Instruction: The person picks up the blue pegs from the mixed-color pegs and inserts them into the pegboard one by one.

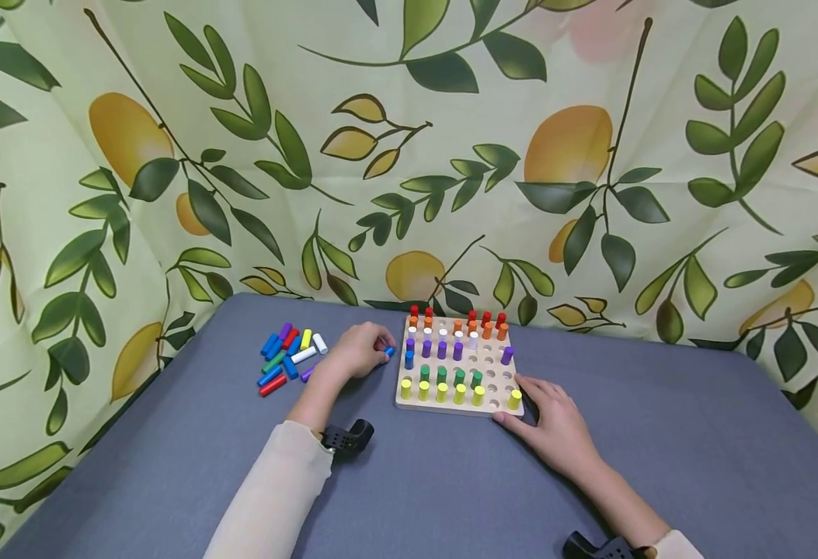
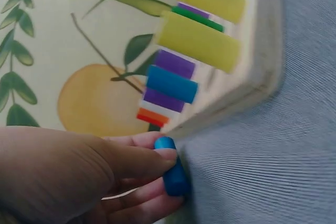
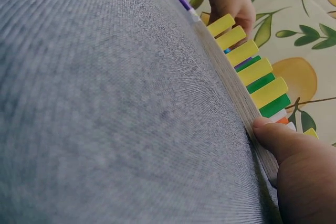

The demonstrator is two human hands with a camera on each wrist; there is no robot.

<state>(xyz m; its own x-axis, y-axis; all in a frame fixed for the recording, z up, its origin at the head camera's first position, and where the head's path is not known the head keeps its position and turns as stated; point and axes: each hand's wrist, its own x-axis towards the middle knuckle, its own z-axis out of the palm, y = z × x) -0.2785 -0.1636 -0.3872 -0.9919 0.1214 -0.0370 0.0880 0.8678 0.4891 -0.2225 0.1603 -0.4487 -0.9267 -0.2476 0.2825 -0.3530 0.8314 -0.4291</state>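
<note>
A wooden pegboard [image 1: 492, 371] lies on the table, with rows of red, orange, white, purple, blue, green and yellow pegs standing in its holes. Just off its left edge, my left hand [image 1: 361, 349] pinches a blue peg [image 2: 173, 169] between thumb and fingers; in the left wrist view the peg is tilted close to the board's corner. My right hand [image 1: 551, 423] holds the board's front right corner, its thumb [image 3: 273, 132] against the front edge and its fingers along the right side. One blue peg [image 1: 409, 359] stands in the board's left column.
Left of my left hand lies a loose pile of pegs, among them a red peg [image 1: 273, 386], a yellow peg [image 1: 306, 339] and a white peg [image 1: 304, 355]. A grey cloth [image 1: 450, 481] covers the table. Behind it hangs a leaf-patterned curtain [image 1: 464, 233].
</note>
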